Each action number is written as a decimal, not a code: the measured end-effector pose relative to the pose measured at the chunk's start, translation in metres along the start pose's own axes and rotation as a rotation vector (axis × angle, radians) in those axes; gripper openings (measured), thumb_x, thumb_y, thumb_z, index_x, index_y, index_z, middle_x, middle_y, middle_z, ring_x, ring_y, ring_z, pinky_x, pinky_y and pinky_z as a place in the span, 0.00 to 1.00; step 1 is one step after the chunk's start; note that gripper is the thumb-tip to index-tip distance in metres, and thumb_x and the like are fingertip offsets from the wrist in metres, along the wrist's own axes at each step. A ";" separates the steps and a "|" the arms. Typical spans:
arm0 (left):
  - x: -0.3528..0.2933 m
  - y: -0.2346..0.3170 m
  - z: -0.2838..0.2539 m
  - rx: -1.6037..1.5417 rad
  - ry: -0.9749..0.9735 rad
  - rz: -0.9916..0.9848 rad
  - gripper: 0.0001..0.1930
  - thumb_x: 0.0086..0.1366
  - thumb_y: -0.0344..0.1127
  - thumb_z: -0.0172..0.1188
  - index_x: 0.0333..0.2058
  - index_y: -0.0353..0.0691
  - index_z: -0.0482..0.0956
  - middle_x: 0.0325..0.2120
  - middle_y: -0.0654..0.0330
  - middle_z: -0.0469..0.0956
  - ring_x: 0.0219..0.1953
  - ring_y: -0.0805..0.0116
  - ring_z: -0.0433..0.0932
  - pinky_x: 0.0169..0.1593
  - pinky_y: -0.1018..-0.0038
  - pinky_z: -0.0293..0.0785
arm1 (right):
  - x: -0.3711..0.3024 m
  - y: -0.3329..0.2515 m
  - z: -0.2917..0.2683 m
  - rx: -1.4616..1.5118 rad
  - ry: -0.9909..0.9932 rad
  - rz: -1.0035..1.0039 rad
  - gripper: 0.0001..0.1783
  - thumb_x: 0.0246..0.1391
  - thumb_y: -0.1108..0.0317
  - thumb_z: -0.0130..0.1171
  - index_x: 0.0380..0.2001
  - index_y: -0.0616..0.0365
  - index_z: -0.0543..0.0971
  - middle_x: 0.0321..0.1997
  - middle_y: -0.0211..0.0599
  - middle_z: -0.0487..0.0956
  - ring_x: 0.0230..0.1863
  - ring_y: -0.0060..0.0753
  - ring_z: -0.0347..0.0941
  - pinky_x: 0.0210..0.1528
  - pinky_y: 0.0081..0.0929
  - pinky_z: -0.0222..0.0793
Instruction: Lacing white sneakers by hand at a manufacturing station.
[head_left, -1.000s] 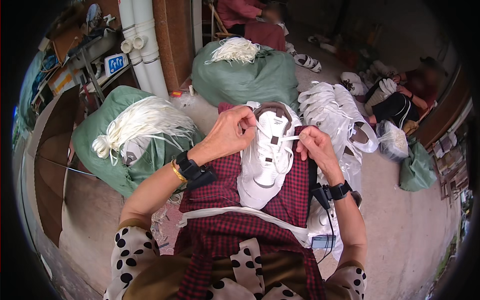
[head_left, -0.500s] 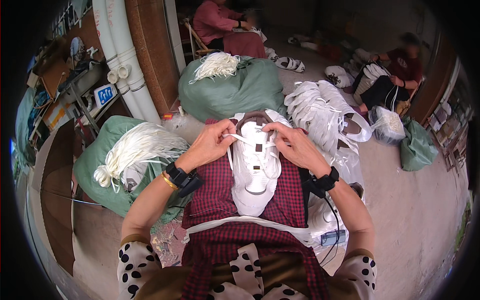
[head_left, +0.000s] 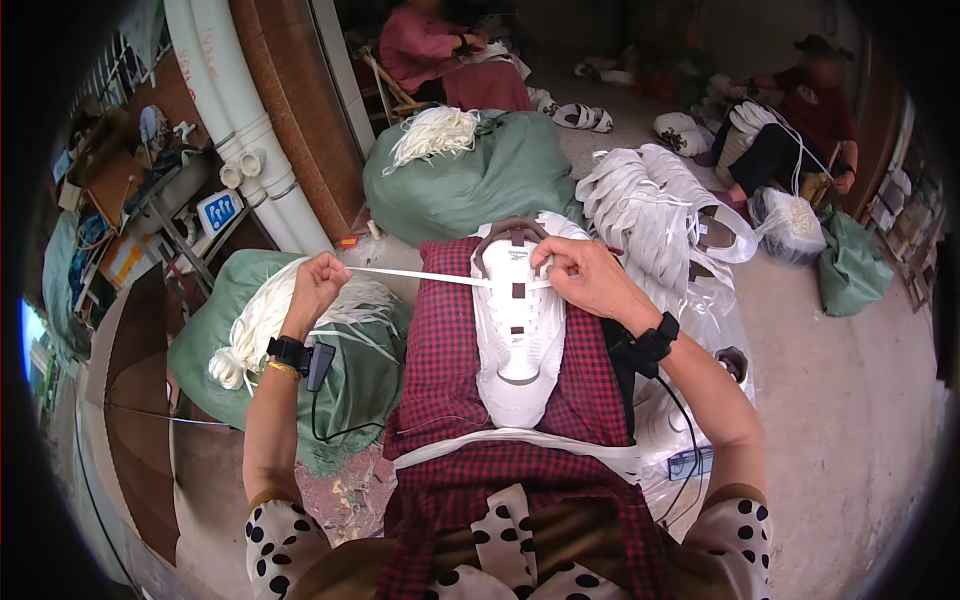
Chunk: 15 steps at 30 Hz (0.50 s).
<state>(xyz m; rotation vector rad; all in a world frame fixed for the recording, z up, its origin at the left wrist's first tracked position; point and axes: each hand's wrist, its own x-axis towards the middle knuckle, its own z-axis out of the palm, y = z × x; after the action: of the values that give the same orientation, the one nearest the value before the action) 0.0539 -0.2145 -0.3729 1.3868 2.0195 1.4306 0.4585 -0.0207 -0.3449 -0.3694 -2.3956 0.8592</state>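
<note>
A white sneaker (head_left: 518, 340) lies toe-toward-me on my lap, on a red checked apron (head_left: 440, 360). A flat white shoelace (head_left: 410, 275) runs taut from its upper eyelets out to the left. My left hand (head_left: 318, 283) is closed on the lace's free end, pulled away from the shoe over a green sack. My right hand (head_left: 580, 275) pinches the lace and the shoe's collar at the top eyelets. Both wrists carry black bands.
Two green sacks of white laces stand at left (head_left: 300, 400) and ahead (head_left: 500, 180). A heap of white sneakers (head_left: 650, 205) lies to the right. Two other people sit farther off with shoes. White pipes (head_left: 225, 120) and a brick post rise at left.
My left hand has drawn the lace out to the left, away from the shoe, pulling it taut. My right hand stays at the top eyelets.
</note>
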 end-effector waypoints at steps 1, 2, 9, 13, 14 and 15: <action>-0.002 -0.003 0.004 0.019 -0.056 -0.058 0.03 0.64 0.26 0.62 0.31 0.36 0.77 0.17 0.71 0.72 0.17 0.85 0.64 0.25 0.82 0.62 | 0.000 0.000 -0.002 0.041 -0.017 0.040 0.14 0.49 0.75 0.51 0.40 0.60 0.79 0.12 0.30 0.65 0.17 0.22 0.61 0.24 0.28 0.57; -0.008 -0.007 0.006 0.109 -0.093 -0.091 0.04 0.62 0.25 0.64 0.35 0.36 0.78 0.20 0.67 0.74 0.20 0.81 0.70 0.26 0.80 0.66 | -0.001 0.003 0.000 0.126 -0.036 0.055 0.15 0.51 0.74 0.51 0.43 0.59 0.79 0.14 0.26 0.64 0.19 0.19 0.60 0.26 0.25 0.57; -0.043 0.087 0.089 0.242 -0.151 0.358 0.21 0.56 0.22 0.64 0.50 0.37 0.75 0.54 0.54 0.73 0.44 0.64 0.78 0.35 0.76 0.76 | -0.014 -0.020 -0.004 0.180 0.008 0.030 0.17 0.52 0.72 0.57 0.48 0.59 0.77 0.22 0.29 0.72 0.22 0.22 0.65 0.28 0.26 0.62; -0.060 0.130 0.123 0.116 -0.310 0.321 0.22 0.57 0.23 0.64 0.51 0.38 0.72 0.53 0.56 0.72 0.41 0.68 0.79 0.34 0.77 0.76 | -0.024 -0.024 -0.006 -0.197 -0.016 -0.093 0.16 0.53 0.72 0.61 0.47 0.60 0.78 0.25 0.39 0.78 0.24 0.34 0.74 0.29 0.32 0.68; -0.065 0.133 0.128 0.101 -0.299 0.330 0.16 0.59 0.24 0.64 0.47 0.38 0.75 0.44 0.56 0.76 0.38 0.65 0.81 0.34 0.74 0.77 | -0.029 -0.023 -0.004 -0.232 0.014 -0.111 0.15 0.55 0.71 0.61 0.46 0.60 0.78 0.29 0.43 0.80 0.27 0.40 0.77 0.31 0.35 0.71; -0.063 0.124 0.131 0.092 -0.287 0.325 0.16 0.59 0.24 0.64 0.47 0.38 0.75 0.44 0.56 0.76 0.38 0.65 0.81 0.34 0.74 0.77 | -0.032 -0.023 -0.003 -0.264 0.046 -0.132 0.13 0.56 0.70 0.62 0.45 0.60 0.78 0.32 0.47 0.82 0.31 0.47 0.79 0.32 0.38 0.73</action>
<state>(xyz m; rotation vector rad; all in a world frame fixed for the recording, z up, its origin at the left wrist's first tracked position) 0.2408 -0.1898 -0.3443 1.9077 1.7555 1.1807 0.4847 -0.0498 -0.3412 -0.3233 -2.4640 0.4715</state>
